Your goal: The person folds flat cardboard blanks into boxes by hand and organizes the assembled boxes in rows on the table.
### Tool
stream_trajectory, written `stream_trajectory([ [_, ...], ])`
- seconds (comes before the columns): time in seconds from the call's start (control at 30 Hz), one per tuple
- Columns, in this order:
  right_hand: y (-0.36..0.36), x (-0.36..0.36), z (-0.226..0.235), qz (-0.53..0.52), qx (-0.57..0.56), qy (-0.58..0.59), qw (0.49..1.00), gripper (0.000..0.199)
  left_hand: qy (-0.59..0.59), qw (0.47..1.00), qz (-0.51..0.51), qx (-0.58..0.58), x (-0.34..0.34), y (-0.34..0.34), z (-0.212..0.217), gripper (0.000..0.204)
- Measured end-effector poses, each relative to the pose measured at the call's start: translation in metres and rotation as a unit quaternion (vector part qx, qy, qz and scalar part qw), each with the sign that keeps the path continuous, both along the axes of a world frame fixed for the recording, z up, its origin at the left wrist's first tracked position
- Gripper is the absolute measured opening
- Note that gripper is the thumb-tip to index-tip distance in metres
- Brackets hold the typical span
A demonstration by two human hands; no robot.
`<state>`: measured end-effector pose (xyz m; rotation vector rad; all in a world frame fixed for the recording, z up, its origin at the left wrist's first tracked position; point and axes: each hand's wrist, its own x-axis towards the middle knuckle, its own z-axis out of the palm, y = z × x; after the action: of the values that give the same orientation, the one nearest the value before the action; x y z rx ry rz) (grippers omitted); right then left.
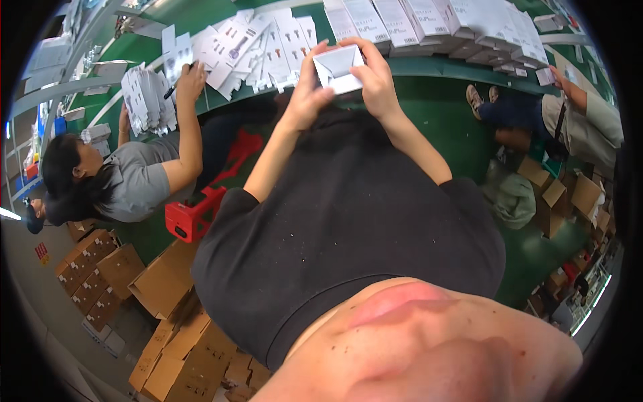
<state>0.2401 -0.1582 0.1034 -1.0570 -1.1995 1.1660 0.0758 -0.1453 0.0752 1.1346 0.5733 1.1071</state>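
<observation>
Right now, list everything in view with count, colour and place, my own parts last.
Open box: one, white, between both hands
Flat cartons: many, white, printed, on the table left of the held box
Carton stack: one, white, by the left co-worker
Closed boxes: many, white, rows on the table's right
Table: one, green edge, across the top
Left co-worker: one, grey shirt
Right co-worker: one, light top, holding a small white box
Stool: at least one, red, left
Cardboard boxes: many, brown, lower left and right
Cloth-like bundle: one, greyish green, right
Floor: green
Shirt: one, black, centre
Left hand: one, box's left
Right hand: one, box's right
</observation>
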Motion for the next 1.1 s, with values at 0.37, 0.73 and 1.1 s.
stream_trajectory([
  [0.37, -0.001, 0.013, 0.001, -0.035, 0.088, -0.073, 0.993, 0.045, 0.213, 0.973, 0.0, 0.086, 0.005, -0.001, 0.038, 0.067],
  [0.73, 0.008, 0.036, 0.004, -0.137, 0.242, -0.388, 0.879, 0.053, 0.433, 0.723, 0.258, 0.473, -0.016, 0.052, -0.013, 0.057],
  [1.1, 0.019, 0.082, -0.061, -0.273, 0.201, -0.504, 0.794, 0.026, 0.829, 0.536, 0.125, -0.099, -0.275, 0.141, -0.188, 0.049],
])
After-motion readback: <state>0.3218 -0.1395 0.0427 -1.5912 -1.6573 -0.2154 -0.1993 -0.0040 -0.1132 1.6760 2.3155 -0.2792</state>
